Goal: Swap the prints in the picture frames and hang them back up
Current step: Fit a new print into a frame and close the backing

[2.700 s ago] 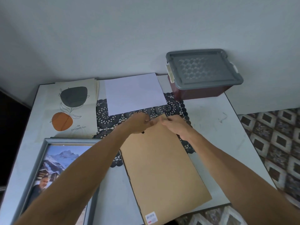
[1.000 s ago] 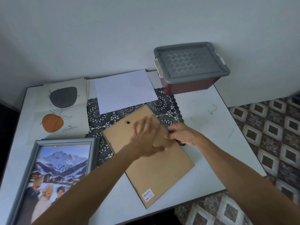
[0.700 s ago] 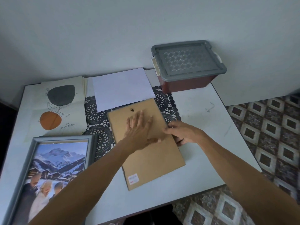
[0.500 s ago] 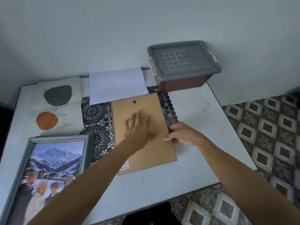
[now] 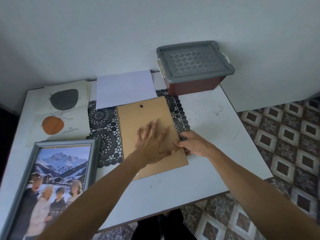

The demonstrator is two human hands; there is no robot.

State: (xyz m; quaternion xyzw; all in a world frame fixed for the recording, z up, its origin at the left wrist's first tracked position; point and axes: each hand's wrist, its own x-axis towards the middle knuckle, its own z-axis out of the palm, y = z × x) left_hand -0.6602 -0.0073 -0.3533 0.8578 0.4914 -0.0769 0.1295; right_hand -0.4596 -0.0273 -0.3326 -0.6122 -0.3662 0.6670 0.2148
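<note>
Two grips are working the brown rectangular cardboard backing board [image 5: 138, 122] lying lengthwise away: left grip [image 5: 152, 141] pressing wide and flat, right grip [image 5: 194, 144] pinching its right edge.

Bare table [image 5: 216, 122] right of the backing board [image 5: 138, 122] lies open; the lidded box [image 5: 194, 66] blocks its far corner.

A grey-lidded box [image 5: 194, 66] stands on the white table [image 5: 216, 135] just beside a black lace mat [image 5: 102, 118].

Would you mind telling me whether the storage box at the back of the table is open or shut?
Shut: its grey lid covers the whole brown box; whether the latches are clipped cannot be told.
</note>
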